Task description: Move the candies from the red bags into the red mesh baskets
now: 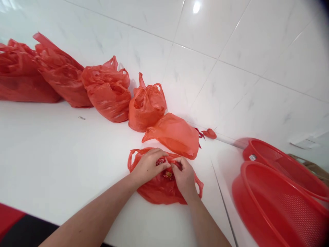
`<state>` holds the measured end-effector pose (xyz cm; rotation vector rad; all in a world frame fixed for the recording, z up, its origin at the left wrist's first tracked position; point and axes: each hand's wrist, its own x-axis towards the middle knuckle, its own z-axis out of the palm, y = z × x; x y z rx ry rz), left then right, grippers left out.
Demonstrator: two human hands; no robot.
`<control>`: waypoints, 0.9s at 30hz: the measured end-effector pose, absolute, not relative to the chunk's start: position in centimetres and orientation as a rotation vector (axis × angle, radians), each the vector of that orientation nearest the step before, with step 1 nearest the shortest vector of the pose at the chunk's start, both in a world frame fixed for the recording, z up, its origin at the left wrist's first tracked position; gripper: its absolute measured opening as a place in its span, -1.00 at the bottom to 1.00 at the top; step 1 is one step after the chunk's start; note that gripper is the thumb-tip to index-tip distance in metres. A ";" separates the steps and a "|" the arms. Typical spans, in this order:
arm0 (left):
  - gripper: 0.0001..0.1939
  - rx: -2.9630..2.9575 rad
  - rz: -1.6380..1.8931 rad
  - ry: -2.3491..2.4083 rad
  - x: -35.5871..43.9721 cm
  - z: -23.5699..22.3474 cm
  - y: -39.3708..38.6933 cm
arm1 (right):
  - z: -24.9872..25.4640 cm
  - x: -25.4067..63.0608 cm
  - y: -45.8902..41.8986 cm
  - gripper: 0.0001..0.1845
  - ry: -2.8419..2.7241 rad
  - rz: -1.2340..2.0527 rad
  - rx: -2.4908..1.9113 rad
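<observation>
On the white table lies a red plastic carrier bag [164,192], its mouth open and its handles spread to either side. My left hand [149,166] reaches in from the left, thumb and fingers closed on a small red packet with white markings [161,161]. From the right, my right hand [183,176] pinches at something red beside it; whether that is the packet or the bag's film, I cannot tell. Below my fingertips, a dark red wrapper with gold print [168,175] shows inside the bag. Just behind lies a flatter orange-red bag [177,133].
Several filled red bags [106,92] stand in a row along the white tiled wall [200,51]. Two red plastic baskets [246,192] are at the right. A small red scrap [210,133] lies by the wall, and a little strip [81,118] lies on the table at left.
</observation>
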<state>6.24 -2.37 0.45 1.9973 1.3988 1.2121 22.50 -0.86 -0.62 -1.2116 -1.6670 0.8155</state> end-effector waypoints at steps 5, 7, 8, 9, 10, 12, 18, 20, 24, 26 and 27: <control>-0.90 1.920 1.190 1.294 6.6 0.1 -2.3 | -1.6 21.7 -1.2 -0.75 -1.671 0.931 -1.124; -0.82 1.873 1.170 1.277 6.6 -0.1 -2.1 | -1.8 21.6 -1.1 -0.69 -1.656 0.929 -1.137; -0.80 1.846 1.171 1.282 6.5 -0.2 -2.0 | -1.8 21.6 -1.1 -0.68 -1.642 0.931 -1.152; -0.80 1.814 1.185 1.300 6.5 -0.2 -2.0 | -1.7 21.7 -1.0 -0.67 -1.627 0.939 -1.168; -0.81 1.780 1.205 1.325 6.4 -0.2 -1.9 | -1.6 21.8 -1.0 -0.68 -1.615 0.951 -1.181; -0.81 1.711 1.242 1.369 6.3 0.0 -1.8 | -1.3 22.0 -0.9 -0.75 -1.624 0.982 -1.188; -0.87 1.625 1.232 1.283 6.4 0.4 -2.1 | -0.4 22.5 -1.0 -0.84 -1.765 1.003 -1.079; -0.91 1.644 1.204 1.219 6.5 0.4 -2.2 | -0.2 22.6 -1.1 -0.82 -1.815 0.899 -1.065; -0.88 1.697 1.164 1.191 6.3 0.6 -2.4 | -0.1 22.7 -1.1 -0.77 -1.928 0.766 -1.049; -0.88 1.737 1.155 1.242 6.1 0.7 -2.4 | -0.1 23.1 -0.9 -0.80 -1.909 0.742 -1.066; -0.88 1.764 1.146 1.269 5.9 0.8 -2.3 | -0.1 23.4 -0.7 -0.83 -1.877 0.715 -1.089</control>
